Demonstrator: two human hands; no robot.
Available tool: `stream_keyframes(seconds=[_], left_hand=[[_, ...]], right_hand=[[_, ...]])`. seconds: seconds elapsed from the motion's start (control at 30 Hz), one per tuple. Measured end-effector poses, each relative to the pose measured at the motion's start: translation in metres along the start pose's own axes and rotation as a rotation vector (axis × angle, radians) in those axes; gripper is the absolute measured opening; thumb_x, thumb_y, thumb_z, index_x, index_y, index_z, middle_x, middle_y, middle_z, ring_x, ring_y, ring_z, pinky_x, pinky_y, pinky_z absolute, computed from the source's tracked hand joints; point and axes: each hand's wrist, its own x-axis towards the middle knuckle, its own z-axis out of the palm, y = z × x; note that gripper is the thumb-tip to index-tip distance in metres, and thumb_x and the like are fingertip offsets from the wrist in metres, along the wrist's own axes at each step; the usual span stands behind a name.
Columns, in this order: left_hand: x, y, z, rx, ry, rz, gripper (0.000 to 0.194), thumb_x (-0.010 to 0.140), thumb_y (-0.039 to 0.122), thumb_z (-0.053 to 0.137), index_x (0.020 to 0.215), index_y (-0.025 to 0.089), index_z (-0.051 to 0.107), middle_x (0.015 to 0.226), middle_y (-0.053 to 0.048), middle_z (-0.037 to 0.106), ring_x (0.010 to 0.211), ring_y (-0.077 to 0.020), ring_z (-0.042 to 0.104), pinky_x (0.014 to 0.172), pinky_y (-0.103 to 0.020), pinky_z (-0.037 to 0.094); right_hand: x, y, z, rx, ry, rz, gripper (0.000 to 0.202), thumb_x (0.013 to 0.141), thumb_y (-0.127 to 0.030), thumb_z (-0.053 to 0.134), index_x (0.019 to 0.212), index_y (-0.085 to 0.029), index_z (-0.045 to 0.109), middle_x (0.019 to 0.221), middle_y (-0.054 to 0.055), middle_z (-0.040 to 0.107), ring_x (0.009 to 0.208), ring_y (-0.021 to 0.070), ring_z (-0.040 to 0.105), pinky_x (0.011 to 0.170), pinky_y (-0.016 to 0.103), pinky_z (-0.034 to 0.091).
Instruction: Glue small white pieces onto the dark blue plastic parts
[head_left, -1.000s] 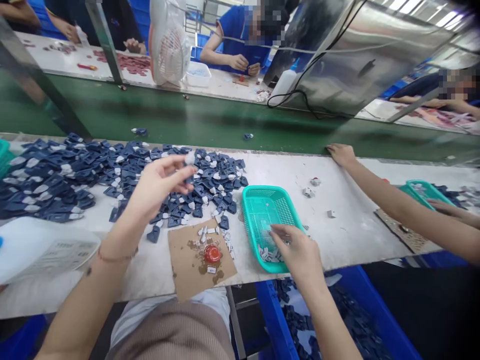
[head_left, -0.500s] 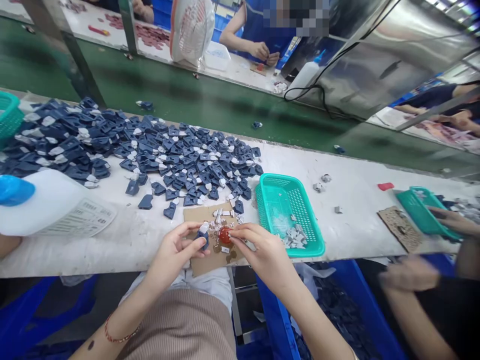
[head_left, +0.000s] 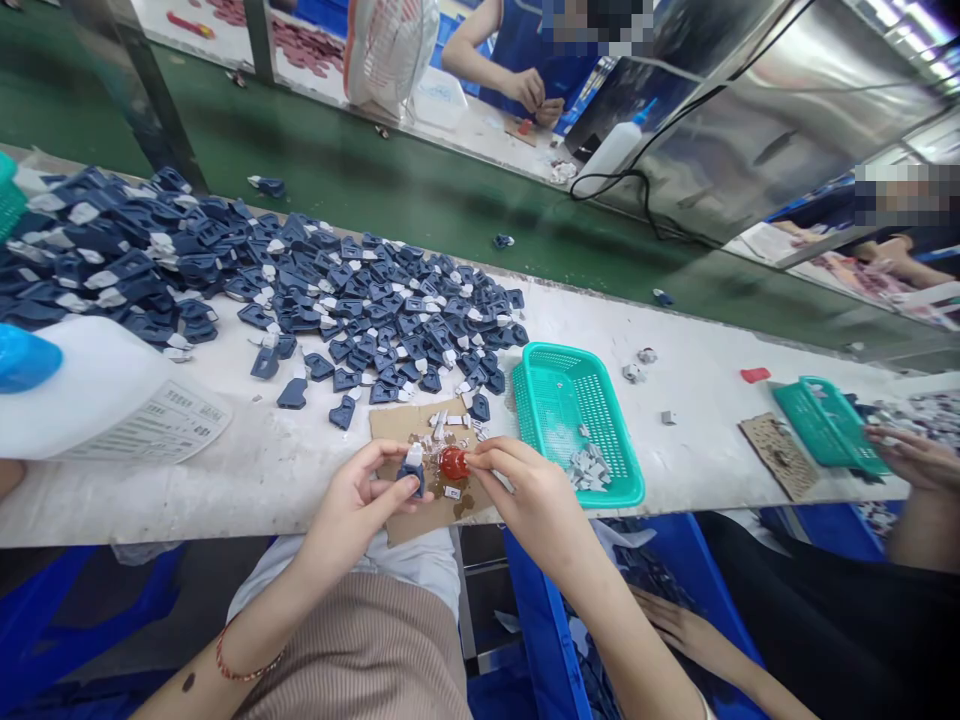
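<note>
My left hand (head_left: 360, 495) grips a small navy-blue plastic part (head_left: 410, 482) with a white tip pointing up, between thumb and fingers. Close by on its right, the fingers of my right hand (head_left: 531, 492) are pinched together at the edge of a shiny red round cap-like piece (head_left: 453, 463); what lies between the fingertips is hidden. Both hands are over a piece of brown cardboard (head_left: 401, 530) with wet dark stains. Small white-grey pieces (head_left: 452, 492) lie on the cardboard around the red piece.
A green basket (head_left: 630, 492) with small grey pieces stands to the right. Behind lies a big heap of navy parts (head_left: 382, 310). A white bottle (head_left: 105, 390) with a blue cap lies at left. A co-worker's hand (head_left: 919, 460) is at far right, near another green basket (head_left: 825, 425).
My left hand has turned the navy part more upright. My right fingers stay at the red piece. The co-worker's blurred lower hand has moved left and down, over the blue bin.
</note>
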Motion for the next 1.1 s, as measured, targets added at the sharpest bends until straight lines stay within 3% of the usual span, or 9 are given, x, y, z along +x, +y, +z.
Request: stream_keyframes(seconds=[0.37, 0.67, 0.83, 1.1], left_hand=[[0.002, -0.004, 0.002, -0.008, 0.005, 0.024, 0.032, 0.070, 0.032, 0.078, 0.093, 0.019, 0.059, 0.104, -0.004, 0.065, 0.074, -0.0131, 0.069, 0.067, -0.022, 0.058], [0.000, -0.002, 0.017, -0.073, -0.060, 0.074, 0.032, 0.069, 0.031, 0.079, 0.088, 0.019, 0.056, 0.100, -0.004, 0.069, 0.075, -0.0166, 0.072, 0.067, -0.026, 0.060], [-0.004, -0.001, 0.026, -0.114, -0.075, 0.105, 0.031, 0.070, 0.030, 0.079, 0.086, 0.020, 0.054, 0.093, -0.002, 0.071, 0.073, -0.0157, 0.072, 0.065, -0.026, 0.060], [-0.010, 0.000, 0.029, -0.095, -0.046, 0.145, 0.029, 0.070, 0.030, 0.078, 0.088, 0.020, 0.058, 0.101, -0.003, 0.068, 0.074, -0.0152, 0.071, 0.064, -0.025, 0.062]], right_hand=[[0.000, -0.003, 0.000, 0.040, -0.005, 0.040, 0.023, 0.093, -0.015, 0.049, 0.080, -0.017, 0.068, 0.088, 0.011, 0.071, 0.083, 0.0229, 0.068, 0.073, 0.035, 0.056], [-0.003, -0.009, -0.016, 0.735, 0.187, 0.427, 0.005, 0.074, -0.027, 0.076, 0.073, -0.021, 0.076, 0.081, 0.006, 0.076, 0.080, 0.0213, 0.071, 0.074, 0.034, 0.060], [-0.005, -0.022, -0.019, 0.876, 0.175, 0.422, 0.004, 0.070, -0.024, 0.079, 0.073, -0.022, 0.078, 0.080, 0.006, 0.076, 0.079, 0.0208, 0.071, 0.071, 0.032, 0.061], [-0.008, -0.035, -0.020, 0.729, 0.161, 0.324, 0.007, 0.076, -0.018, 0.076, 0.078, -0.024, 0.078, 0.083, 0.004, 0.075, 0.082, 0.0202, 0.070, 0.080, 0.035, 0.058]])
